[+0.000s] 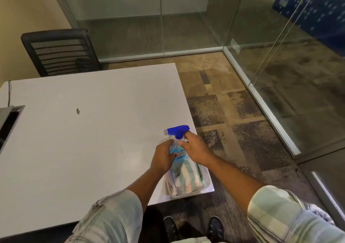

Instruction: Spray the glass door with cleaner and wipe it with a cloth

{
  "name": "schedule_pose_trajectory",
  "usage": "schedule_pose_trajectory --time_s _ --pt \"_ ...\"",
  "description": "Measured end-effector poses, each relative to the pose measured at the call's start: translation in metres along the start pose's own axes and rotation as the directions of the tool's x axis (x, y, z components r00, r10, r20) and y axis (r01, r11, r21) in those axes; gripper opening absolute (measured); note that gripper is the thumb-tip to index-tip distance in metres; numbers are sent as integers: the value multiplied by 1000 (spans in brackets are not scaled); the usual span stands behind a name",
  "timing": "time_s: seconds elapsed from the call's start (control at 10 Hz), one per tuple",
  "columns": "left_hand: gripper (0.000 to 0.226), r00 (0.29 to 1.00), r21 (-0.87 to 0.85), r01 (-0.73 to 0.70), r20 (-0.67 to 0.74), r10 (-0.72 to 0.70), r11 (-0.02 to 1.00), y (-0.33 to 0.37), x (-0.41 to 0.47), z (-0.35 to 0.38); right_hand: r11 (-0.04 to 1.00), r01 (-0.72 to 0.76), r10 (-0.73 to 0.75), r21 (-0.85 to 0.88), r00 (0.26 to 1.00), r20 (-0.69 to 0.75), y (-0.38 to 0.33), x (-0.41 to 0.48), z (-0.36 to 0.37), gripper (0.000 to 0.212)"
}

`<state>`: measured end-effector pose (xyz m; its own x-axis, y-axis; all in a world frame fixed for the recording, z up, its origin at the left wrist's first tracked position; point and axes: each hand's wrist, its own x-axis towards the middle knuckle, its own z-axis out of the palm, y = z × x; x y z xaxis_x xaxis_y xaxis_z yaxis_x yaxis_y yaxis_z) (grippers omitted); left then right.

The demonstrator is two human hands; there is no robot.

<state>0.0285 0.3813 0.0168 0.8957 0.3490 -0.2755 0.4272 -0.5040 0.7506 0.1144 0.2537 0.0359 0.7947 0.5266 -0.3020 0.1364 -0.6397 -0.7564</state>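
Both hands on the spray bottle point(176, 145) at the table's point(74, 130) near right corner.

We cannot read the bottle's label, and our hands hide most of its body. Our left hand point(162, 157) wraps the blue-filled body; our right hand point(196, 149) grips the neck under the blue trigger head. The striped cloth point(184, 177) lies in a white tray point(207, 184) just below, the glass door point(298, 55) well apart.

I'm in an office: glass walls point(186, 18), a white table point(84, 121), a mesh chair point(59, 52), carpet tiles point(233, 112).
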Motion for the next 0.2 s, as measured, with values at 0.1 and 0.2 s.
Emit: schedule_pose_trajectory --time_s 0.1,0.2 --pt "46 999 -37 1 -52 -3 999 -4 -6 2 997 16 -15 -69 1000 19 7 -5 1 34" --pt "48 989 -41 10 -145 -16 999 -8 -15 7 987 4 -3 -163 1000 4 11 -9 1 53"
